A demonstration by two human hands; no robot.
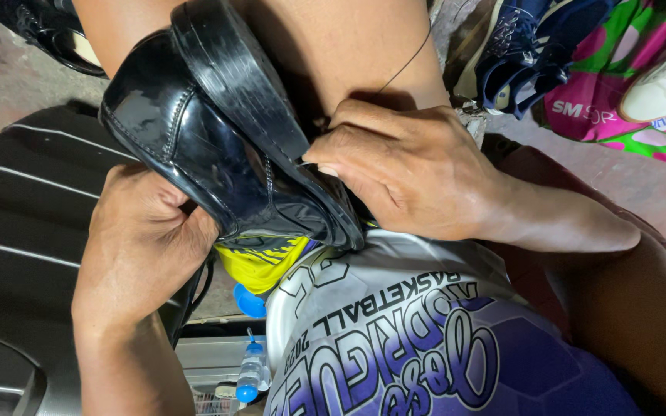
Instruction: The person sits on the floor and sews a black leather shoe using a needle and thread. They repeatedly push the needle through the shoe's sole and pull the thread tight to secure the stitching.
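I see a glossy black leather dress shoe (217, 146) lying tilted across my lap, its sole edge turned up toward the camera and its toe resting against my white and purple jersey (395, 339). My left hand (136, 246) is clenched around the shoe's underside from below, while my right hand (402, 173) presses on the seam where upper meets sole, fingertips pinched there beside a thin black thread (406, 62) running up past my knee. Below sit a small clear bottle with a blue cap (250, 371), and sneakers (526, 46) lie at the upper right.
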